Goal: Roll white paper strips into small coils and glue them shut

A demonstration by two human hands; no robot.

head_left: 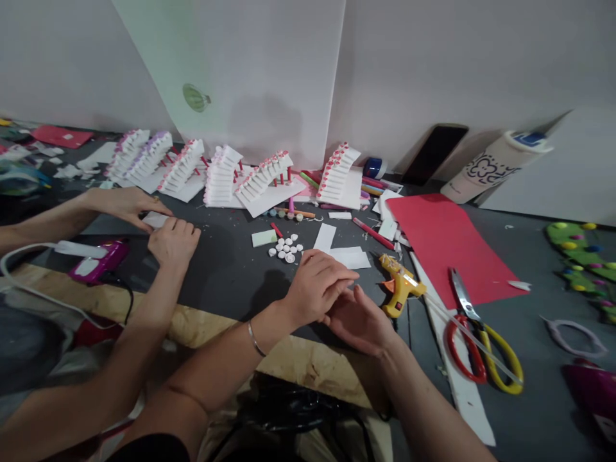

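My left hand (pixel 320 285), a bracelet at its wrist, lies over my upturned right hand (pixel 360 324) at the table's front edge. The left fingers are bent and pressed together above the right palm; whatever they may hold is hidden. The right palm is spread open, its fingers partly covered. Just behind them lie white paper strips (pixel 350 257) and a cluster of small white paper coils (pixel 285 249). A yellow glue gun (pixel 402 285) rests to the right of my right hand.
Left, a co-worker's hands (pixel 173 244) handle white paper near a purple glue gun (pixel 101 262). White stepped paper models (pixel 269 176) line the wall. On the right are red paper (pixel 450 240), scissors (pixel 474 327), a phone (pixel 436 154) and a white tumbler (pixel 495 168).
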